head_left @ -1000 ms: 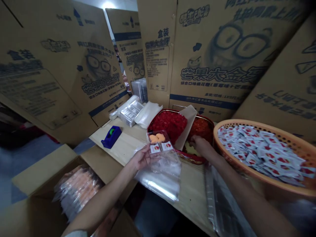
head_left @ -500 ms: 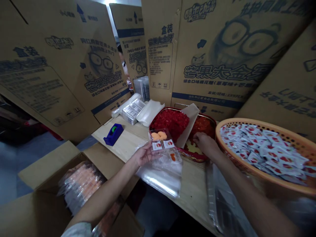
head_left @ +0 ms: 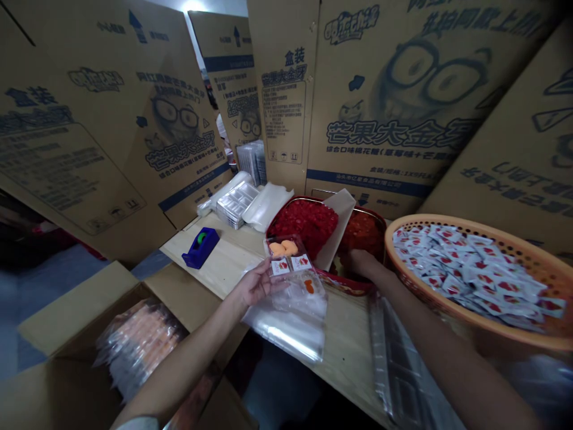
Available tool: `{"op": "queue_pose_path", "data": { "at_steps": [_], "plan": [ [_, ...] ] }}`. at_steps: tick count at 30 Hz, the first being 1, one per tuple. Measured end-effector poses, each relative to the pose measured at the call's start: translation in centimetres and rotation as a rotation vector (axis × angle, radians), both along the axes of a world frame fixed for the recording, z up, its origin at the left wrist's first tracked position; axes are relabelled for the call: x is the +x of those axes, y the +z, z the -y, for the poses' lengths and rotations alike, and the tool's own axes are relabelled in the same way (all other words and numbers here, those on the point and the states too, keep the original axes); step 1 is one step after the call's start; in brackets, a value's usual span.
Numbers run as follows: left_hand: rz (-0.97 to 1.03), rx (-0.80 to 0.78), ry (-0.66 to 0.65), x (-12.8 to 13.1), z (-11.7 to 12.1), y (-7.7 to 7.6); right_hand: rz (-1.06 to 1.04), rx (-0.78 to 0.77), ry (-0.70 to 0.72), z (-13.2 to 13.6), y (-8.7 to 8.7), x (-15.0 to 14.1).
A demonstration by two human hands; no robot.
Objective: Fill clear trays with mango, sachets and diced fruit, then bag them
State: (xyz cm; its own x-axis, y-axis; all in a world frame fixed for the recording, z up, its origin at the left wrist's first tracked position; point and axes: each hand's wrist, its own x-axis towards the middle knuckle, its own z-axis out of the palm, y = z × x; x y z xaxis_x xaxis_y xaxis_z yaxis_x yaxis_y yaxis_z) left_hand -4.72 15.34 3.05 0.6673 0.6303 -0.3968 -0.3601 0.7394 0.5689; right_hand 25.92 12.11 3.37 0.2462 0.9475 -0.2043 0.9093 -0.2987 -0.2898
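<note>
My left hand (head_left: pixel 259 283) grips the left edge of a clear plastic compartment tray (head_left: pixel 298 295), thumb on top. Two orange candies (head_left: pixel 283 248) sit in its far end, two white sachets (head_left: pixel 290 264) lie in the middle, and a small orange-red piece (head_left: pixel 308 286) lies nearer to me. My right hand (head_left: pixel 360 263) reaches down into the right part of a red tub (head_left: pixel 344 283), at the orange-red pieces (head_left: pixel 364 230); its fingers are hidden and blurred. A white divider (head_left: pixel 336 230) separates these from the red pieces (head_left: pixel 304 221) on the left.
An orange basket (head_left: pixel 447 313) heaped with white sachets (head_left: pixel 474 269) stands at right. A blue tape dispenser (head_left: pixel 200 248) and stacked clear trays (head_left: pixel 237 202) sit on the wooden table (head_left: pixel 224 269). An open carton (head_left: pixel 58 370) with wrapped orange goods stands at lower left. Large cardboard boxes (head_left: pixel 286 119) wall the back.
My right hand has moved down and slightly left, deeper into the right part of the red tub. My left hand keeps its hold on the plastic tray. The view has shifted slightly.
</note>
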Motion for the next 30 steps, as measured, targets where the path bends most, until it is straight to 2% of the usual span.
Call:
{"op": "queue_pose_path", "data": {
  "at_steps": [4, 8, 10, 13, 16, 20, 25, 30],
  "plan": [
    [-0.009, 0.000, 0.015, -0.1, -0.1, -0.2, -0.089, 0.012, -0.047, 0.9, 0.1, 0.2],
    [-0.026, -0.016, 0.017, 0.0, -0.3, -0.3, -0.424, 0.250, -0.119, 2.7, 1.8, -0.7],
    [-0.025, -0.025, 0.023, 0.2, -0.3, -0.2, -0.612, 0.368, -0.043, 3.7, 3.1, -2.4],
    [-0.015, -0.022, 0.021, 0.5, -0.3, -0.1, -0.726, 0.407, 0.242, 4.7, 4.8, -6.2],
    [-0.017, -0.009, 0.012, 0.7, -0.3, -0.2, -0.739, 0.396, 0.475, 4.9, 5.3, -10.1],
    [-0.006, -0.018, 0.030, 0.7, -0.5, -0.7, -0.700, 0.361, 0.609, 4.4, 4.5, -12.9],
    [0.006, -0.038, 0.031, 0.7, -0.7, -1.1, -0.695, 0.299, 0.611, 4.1, 3.9, -13.0],
    [-0.015, -0.040, 0.051, 0.9, -0.4, -0.7, -0.714, 0.375, 0.526, 3.8, 4.2, -12.7]
  ]
}}
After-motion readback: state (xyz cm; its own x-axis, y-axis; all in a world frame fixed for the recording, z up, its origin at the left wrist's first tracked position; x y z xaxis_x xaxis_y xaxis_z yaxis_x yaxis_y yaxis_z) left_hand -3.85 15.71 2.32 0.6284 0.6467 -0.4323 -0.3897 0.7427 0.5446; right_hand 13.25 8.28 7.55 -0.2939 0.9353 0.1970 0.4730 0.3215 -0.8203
